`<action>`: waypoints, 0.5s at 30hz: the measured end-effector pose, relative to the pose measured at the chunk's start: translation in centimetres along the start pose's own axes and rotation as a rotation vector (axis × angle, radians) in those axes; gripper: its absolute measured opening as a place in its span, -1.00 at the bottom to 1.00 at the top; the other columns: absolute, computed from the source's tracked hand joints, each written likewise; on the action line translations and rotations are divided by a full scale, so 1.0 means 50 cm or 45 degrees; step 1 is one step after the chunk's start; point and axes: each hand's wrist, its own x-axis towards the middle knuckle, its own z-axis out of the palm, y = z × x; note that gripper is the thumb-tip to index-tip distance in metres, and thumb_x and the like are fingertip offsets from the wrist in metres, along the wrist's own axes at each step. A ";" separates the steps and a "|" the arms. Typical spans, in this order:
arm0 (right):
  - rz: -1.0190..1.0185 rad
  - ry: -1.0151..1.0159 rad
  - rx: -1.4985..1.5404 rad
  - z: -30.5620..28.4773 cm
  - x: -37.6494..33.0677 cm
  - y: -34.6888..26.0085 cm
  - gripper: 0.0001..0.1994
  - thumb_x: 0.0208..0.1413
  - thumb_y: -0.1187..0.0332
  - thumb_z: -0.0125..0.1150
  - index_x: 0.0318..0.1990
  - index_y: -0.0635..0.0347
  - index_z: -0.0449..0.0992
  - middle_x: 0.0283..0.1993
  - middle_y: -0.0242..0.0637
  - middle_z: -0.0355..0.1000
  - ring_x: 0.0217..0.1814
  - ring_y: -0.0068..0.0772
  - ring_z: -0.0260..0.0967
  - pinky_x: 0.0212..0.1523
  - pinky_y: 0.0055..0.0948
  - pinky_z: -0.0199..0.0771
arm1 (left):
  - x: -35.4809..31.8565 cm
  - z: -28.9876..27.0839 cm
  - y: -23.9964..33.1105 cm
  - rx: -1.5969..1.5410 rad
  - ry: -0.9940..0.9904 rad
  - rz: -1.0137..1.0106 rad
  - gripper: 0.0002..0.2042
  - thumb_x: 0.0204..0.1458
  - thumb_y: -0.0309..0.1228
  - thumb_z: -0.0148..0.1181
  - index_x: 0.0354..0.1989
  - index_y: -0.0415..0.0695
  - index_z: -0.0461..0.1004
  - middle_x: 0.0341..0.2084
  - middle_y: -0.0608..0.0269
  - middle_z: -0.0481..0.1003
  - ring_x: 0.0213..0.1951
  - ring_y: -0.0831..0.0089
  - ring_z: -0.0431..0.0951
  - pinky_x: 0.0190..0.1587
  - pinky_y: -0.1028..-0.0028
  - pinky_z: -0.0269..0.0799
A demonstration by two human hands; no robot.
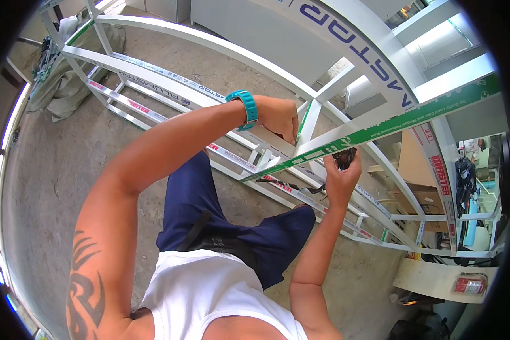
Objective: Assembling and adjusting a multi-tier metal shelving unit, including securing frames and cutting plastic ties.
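Note:
My left hand (280, 117), with a teal watch (245, 110) at its wrist, is closed beside a short crosspiece (305, 126) of a white metal frame. Its fingertips are turned down and away, so what they hold is hidden. Below the green-taped bar (345, 140) of this frame, my right hand (343, 175) is closed around a small dark object (344, 158). That object is partly covered by the fingers and the bar, so its kind is unclear. To the left of this hand, a thin dark rod-like thing (286, 183) lies across the lower frame bars.
White metal frames stretch from the far left to the right around my legs. A grey cloth (68, 73) hangs at the far left. Cardboard boxes (419, 198) stand beyond the frame at right. A curved cream-coloured piece (430, 277) is at the lower right, above concrete floor (56, 175).

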 end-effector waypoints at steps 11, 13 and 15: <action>-0.007 0.033 -0.143 0.003 -0.001 -0.003 -0.75 0.11 0.36 0.43 -0.26 0.20 0.42 -0.43 -0.40 0.43 -0.47 -0.56 0.21 -0.40 -0.53 0.25 | 0.027 0.015 0.018 0.036 -0.002 -0.103 -0.73 -0.12 -0.38 0.39 -0.24 -0.25 0.73 -0.44 0.17 0.66 -0.47 0.28 0.59 -0.30 0.38 0.60; -0.034 0.052 -0.162 0.003 0.000 -0.003 -0.75 0.10 0.35 0.43 -0.27 0.20 0.42 -0.44 -0.40 0.43 -0.48 -0.56 0.21 -0.41 -0.53 0.25 | 0.012 0.024 0.021 0.085 0.109 -0.049 -0.73 -0.11 -0.37 0.37 -0.25 -0.26 0.74 -0.45 0.14 0.66 -0.47 0.29 0.58 -0.31 0.38 0.58; -0.061 0.070 -0.184 0.003 0.000 -0.001 -0.74 0.10 0.34 0.44 -0.28 0.19 0.41 -0.45 -0.41 0.42 -0.48 -0.55 0.20 -0.42 -0.52 0.25 | 0.000 0.031 0.024 0.132 0.219 0.007 -0.73 -0.10 -0.36 0.34 -0.26 -0.27 0.74 -0.46 0.11 0.65 -0.47 0.30 0.56 -0.32 0.38 0.56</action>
